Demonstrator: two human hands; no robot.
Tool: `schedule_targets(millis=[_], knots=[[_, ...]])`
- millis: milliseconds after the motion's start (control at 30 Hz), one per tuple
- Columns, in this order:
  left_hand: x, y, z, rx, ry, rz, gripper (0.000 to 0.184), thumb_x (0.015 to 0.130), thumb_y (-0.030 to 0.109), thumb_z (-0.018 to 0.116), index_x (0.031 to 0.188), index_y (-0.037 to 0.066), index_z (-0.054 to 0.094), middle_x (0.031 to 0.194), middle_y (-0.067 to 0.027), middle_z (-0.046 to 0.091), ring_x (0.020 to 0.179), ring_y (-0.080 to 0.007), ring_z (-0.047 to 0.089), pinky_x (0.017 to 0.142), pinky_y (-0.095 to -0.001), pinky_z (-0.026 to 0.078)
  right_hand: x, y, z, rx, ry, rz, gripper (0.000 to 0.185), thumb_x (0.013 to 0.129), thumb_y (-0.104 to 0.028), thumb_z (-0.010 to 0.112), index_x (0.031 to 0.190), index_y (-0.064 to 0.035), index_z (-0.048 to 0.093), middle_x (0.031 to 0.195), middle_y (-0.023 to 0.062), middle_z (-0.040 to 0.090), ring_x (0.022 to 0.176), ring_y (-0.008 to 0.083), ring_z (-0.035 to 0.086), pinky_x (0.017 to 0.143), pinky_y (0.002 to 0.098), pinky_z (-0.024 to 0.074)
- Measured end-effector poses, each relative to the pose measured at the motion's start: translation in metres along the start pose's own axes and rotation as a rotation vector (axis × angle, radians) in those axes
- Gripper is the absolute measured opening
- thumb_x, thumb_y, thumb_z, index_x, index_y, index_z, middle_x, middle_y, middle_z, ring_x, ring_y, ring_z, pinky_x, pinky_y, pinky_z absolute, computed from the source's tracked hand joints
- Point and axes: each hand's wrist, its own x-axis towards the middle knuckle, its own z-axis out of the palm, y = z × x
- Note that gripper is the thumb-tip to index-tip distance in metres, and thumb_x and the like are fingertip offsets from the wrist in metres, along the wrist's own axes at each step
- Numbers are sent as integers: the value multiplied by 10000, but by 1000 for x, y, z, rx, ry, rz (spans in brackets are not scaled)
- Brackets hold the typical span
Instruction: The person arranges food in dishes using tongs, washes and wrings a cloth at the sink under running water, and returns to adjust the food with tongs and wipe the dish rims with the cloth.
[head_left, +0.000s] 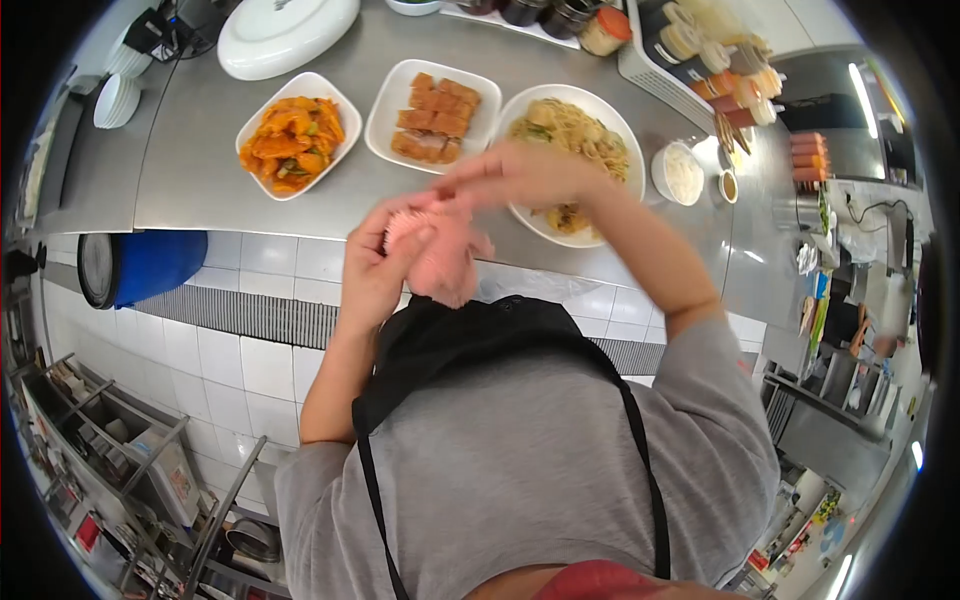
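Your left hand (374, 268) grips the pink cloth (447, 262); your blurred right hand (520, 174), grip unclear, could brush the noodles (592, 132) if it dips.

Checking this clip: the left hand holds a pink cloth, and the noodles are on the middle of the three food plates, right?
Not quite: the head view shows the noodles on the rightmost plate. The left hand does hold a pink cloth.
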Motion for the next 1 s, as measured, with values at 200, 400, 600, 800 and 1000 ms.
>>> schedule_targets(millis=[200, 400, 600, 800, 1000], knots=[[-7, -7, 51, 54, -135, -20, 302, 770, -10, 589, 1066, -14, 526, 995, -69, 569, 939, -125, 541, 816, -254, 447, -126, 32, 35, 226, 281, -18, 191, 820, -153, 583, 918, 4, 627, 871, 94, 619, 858, 190, 575, 768, 309, 443], [-15, -42, 103, 364, -448, -348, 322, 768, 76, 630, 1069, 27, 530, 950, -19, 539, 723, -46, 512, 570, -173, 432, -221, 50, 39, 632, 576, -575, 148, 868, -154, 510, 877, -23, 578, 990, 191, 561, 1015, 396, 531, 882, 483, 417], [22, -118, 61, 727, 262, -57, 354, 835, 202, 577, 1138, 40, 490, 735, -59, 560, 522, -84, 486, 476, -220, 392, -269, 80, 14, 927, 946, -186, 219, 920, -172, 412, 1048, -24, 512, 936, 111, 560, 957, 301, 572, 864, 475, 445], [62, -142, 69, 824, 234, 48, 370, 884, 120, 370, 1242, 27, 354, 815, -146, 590, 540, -186, 563, 483, -294, 460, -243, 117, -45, -780, 886, 167, 322, 849, -125, 513, 1161, -174, 572, 840, 139, 533, 797, 258, 565, 716, 331, 463], [53, -130, 66, 743, 236, -58, 398, 865, 74, 332, 1261, 29, 339, 870, -174, 585, 527, -208, 580, 403, -303, 469, -182, 116, -104, -1136, 601, 132, 336, 834, -79, 465, 1100, -217, 616, 934, 135, 494, 849, 283, 534, 774, 345, 439]])
